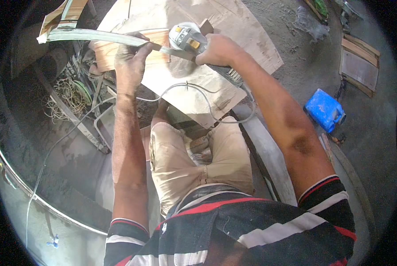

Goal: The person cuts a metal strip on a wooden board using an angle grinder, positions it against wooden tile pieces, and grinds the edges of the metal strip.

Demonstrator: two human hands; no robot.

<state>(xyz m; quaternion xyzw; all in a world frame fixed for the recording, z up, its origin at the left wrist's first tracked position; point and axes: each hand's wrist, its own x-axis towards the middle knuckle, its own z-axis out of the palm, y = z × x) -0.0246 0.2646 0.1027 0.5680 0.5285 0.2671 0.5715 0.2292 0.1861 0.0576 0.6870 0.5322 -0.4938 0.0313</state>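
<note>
My left hand (pixel 131 60) pinches a long, narrow pale strip (pixel 92 36) near its middle; I cannot tell whether it is wood or metal. The strip runs from the far left to the power tool, its darker end lying against the tool. My right hand (pixel 218 49) is wrapped round a handheld power tool that looks like an angle grinder (pixel 184 37), with a round grey head and yellow parts. Under both lie a striped wood-grain board (pixel 156 36) and a large pale plywood sheet (pixel 172 91). Whether the disc touches the strip is hidden.
A grey power cord (pixel 209 104) loops over the plywood and trails left. Left of my arm lie tangled cord (pixel 65 101) and scrap wood (pixel 72 113). A blue jerrycan (pixel 324 110) and a wooden frame (pixel 360 64) are on the right. My legs (pixel 172 155) are close below the sheet.
</note>
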